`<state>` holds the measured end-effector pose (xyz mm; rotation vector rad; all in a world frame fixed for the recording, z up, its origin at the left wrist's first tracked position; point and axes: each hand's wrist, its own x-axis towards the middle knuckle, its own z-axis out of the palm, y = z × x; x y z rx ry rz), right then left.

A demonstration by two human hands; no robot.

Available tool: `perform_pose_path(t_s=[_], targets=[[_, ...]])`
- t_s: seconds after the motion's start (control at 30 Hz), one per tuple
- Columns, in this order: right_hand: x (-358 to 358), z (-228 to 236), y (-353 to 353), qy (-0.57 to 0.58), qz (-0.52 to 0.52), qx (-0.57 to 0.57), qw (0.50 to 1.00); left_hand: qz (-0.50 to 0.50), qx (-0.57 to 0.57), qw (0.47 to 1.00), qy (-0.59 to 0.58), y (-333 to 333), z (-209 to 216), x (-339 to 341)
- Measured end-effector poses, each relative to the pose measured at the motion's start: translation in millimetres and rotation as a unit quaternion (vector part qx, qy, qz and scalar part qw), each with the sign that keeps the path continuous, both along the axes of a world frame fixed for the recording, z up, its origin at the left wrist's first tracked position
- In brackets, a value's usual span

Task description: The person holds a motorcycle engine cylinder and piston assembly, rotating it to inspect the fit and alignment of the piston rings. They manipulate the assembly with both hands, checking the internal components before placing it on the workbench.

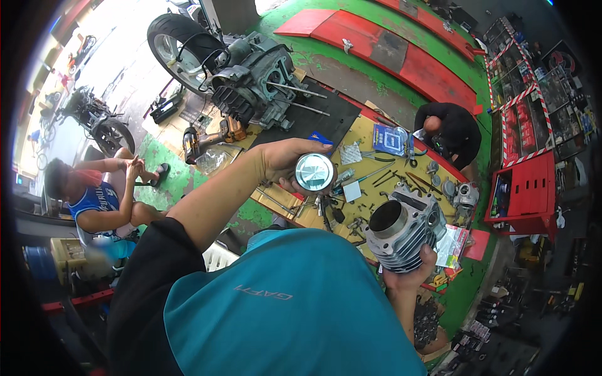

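A shiny, round-topped piston (314, 173) is gripped in my left hand (283, 160), its bright crown facing up; the fingers close around its side. Over to the right, a finned engine cylinder (401, 247) rests in my right hand (414, 276), held from below with the thumb on its fins. Its dark bore opens upward and tilts toward the left. The two parts are apart, both held above the near side of the workbench (371, 127). Part of my left fingers is hidden behind the piston.
Beyond the piston stands an engine (254, 81) with a wheel and two long studs pointing right. A cordless impact driver (213, 138), pliers (411, 150), several bolts and a blue packet (390, 139) lie on the bench. One person (450, 135) bends at its far right; another (103, 197) sits left.
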<state>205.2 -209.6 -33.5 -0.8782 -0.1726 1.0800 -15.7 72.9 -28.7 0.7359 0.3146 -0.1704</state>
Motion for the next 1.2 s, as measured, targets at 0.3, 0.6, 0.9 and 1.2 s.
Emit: perform_pose_path(t_s=[0.3,0.6,0.9,1.2], targets=[[2.1,4.5,2.0,-0.020,0.013,0.000,1.000,-0.009,0.024,1.000,0.016,4.4,-1.7,2.3],[2.9,3.7,7.0,-0.017,0.008,0.008,1.000,-0.001,0.014,1.000,0.002,4.4,-5.1,5.0],[5.5,-2.2,6.5,-0.010,0.017,0.004,1.000,-0.020,0.025,0.999,0.014,7.7,-2.3,5.7],[2.9,0.2,13.0,0.006,0.044,0.015,0.999,0.073,0.097,0.989,0.079,-3.9,13.2,12.6]])
